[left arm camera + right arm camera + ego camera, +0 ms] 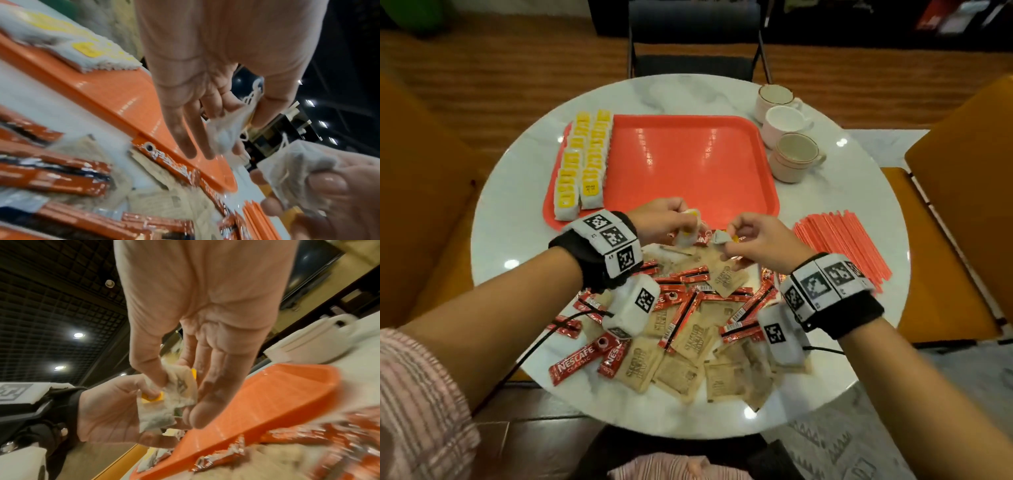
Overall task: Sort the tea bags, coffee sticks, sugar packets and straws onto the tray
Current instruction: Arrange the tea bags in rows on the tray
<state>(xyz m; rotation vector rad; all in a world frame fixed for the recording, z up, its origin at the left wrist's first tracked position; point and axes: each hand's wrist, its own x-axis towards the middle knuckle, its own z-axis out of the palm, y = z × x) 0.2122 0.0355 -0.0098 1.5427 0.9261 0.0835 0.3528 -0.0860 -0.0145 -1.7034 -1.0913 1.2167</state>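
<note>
My left hand hovers at the near edge of the red tray and pinches a white tea bag with a yellow tag. My right hand sits just to its right and pinches another tea bag. In the left wrist view the left fingers pinch the bag; in the right wrist view thumb and fingers hold a crumpled bag. Two rows of tea bags fill the tray's left side. Red coffee sticks and brown sugar packets lie heaped near me. Orange straws lie at the right.
Three pale cups stand right of the tray on the round white table. A dark chair stands beyond it, with orange seats on both sides. Most of the tray's middle and right is bare.
</note>
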